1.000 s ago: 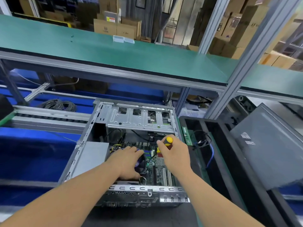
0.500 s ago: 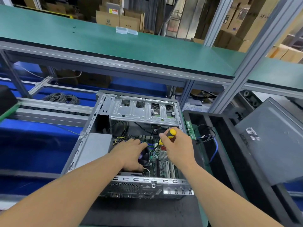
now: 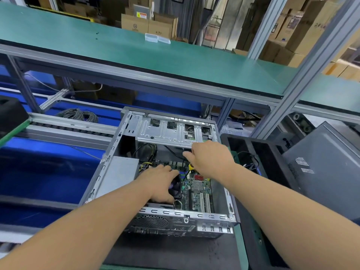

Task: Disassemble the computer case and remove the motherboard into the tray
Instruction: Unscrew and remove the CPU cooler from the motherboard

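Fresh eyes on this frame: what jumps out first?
The open case at centre, with both hands inside it over the green motherboard. The left hand rests on the fan; the right hand reaches toward the drive cage with a yellow-handled screwdriver under its palm. A black tray sits just right of the case.

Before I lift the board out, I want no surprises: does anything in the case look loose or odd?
Nothing damaged shows. Black cables still run loose over the motherboard, and the right hand holds a screwdriver.
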